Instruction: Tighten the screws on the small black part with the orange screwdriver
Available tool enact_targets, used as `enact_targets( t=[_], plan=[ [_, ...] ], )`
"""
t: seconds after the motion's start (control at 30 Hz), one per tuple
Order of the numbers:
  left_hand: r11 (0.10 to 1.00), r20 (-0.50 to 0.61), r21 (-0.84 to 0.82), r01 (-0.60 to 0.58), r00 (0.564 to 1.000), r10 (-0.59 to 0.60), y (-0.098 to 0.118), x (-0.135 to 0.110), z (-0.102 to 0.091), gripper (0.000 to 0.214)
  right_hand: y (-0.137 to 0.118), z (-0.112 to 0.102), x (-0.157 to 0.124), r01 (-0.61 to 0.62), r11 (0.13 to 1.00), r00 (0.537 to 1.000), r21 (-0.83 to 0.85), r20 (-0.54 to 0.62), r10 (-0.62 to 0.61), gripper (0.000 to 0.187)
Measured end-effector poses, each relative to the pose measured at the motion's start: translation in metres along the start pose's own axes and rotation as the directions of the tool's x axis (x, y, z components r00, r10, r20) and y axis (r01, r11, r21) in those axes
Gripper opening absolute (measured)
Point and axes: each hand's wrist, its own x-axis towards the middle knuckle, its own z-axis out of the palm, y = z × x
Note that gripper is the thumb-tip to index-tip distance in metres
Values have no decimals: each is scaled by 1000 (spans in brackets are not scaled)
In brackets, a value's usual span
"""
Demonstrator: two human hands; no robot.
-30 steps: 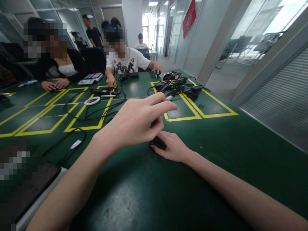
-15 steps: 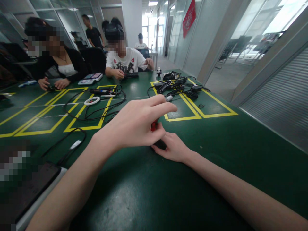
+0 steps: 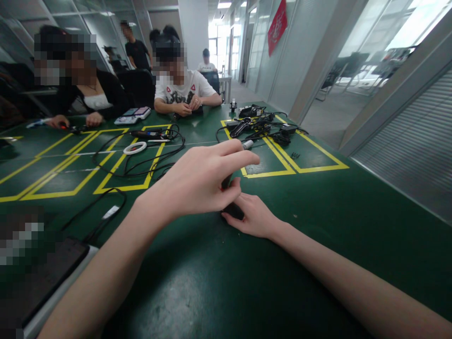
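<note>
Tabletop (image 3: 197, 282): dark green, spanning the foreground, marked off in rectangles of yellow tape (image 3: 52, 195).
Seated person, left (image 3: 112, 92): black jacket, at the far side.
Shallow box (image 3: 133, 115): pale, on the tabletop between the two seated people; contents too small to tell.
Tape ring (image 3: 131, 152): white, lying flat just beside a black stick (image 3: 150, 134).
Seated person, centre (image 3: 205, 85): white printed shirt.
Left hand (image 3: 205, 176): raised, forefinger extended, thumb and other fingers curled round a dark handle (image 3: 226, 181), mostly hidden, with some red showing.
Right hand (image 3: 256, 216): lower, gripping a black block (image 3: 233, 211) at the tabletop, close under the left.
Cable heap (image 3: 282, 137): black, tangled, over taped rectangles.
Banner (image 3: 278, 27): red, on a pale partition wall (image 3: 271, 75).
Blinds (image 3: 413, 141): grey, far right.
</note>
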Motion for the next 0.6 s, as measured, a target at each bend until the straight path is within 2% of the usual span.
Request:
enact_targets(
  t=[0.6],
  plan=[
    [1000,11,15,-1,1000,1,0,0,0,37,0,0,0,10,1000,1000,-16,-13,-10,42]
  ],
)
